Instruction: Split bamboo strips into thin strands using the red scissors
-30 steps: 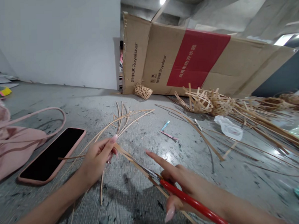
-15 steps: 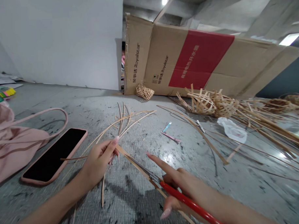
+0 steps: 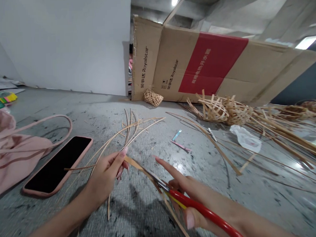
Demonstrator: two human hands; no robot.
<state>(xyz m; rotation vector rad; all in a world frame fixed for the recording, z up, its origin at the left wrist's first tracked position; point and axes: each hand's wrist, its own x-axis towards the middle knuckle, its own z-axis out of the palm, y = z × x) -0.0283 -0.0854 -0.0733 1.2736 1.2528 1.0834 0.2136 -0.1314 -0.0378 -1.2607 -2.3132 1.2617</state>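
Note:
My left hand [image 3: 106, 175] pinches the end of a flat bamboo strip [image 3: 135, 163] just above the grey floor. My right hand [image 3: 192, 196] grips red-handled scissors [image 3: 202, 210], index finger stretched along the top. The scissor blades [image 3: 156, 180] meet the strip a little right of my left fingers. More thin strips [image 3: 129, 131] fan out on the floor beyond my left hand.
A phone in a pink case [image 3: 58, 164] lies face up at the left, beside a pink bag [image 3: 11, 151]. A large cardboard box [image 3: 197, 67] stands behind. Woven bamboo baskets [image 3: 220, 109] and a small one [image 3: 152, 97], loose strips and a white wrapper [image 3: 245, 138] litter the right.
The scissor handles have opened, showing a yellow inner edge, and the strip below the blades now hangs apart. My left hand has shifted slightly right with the strip's end.

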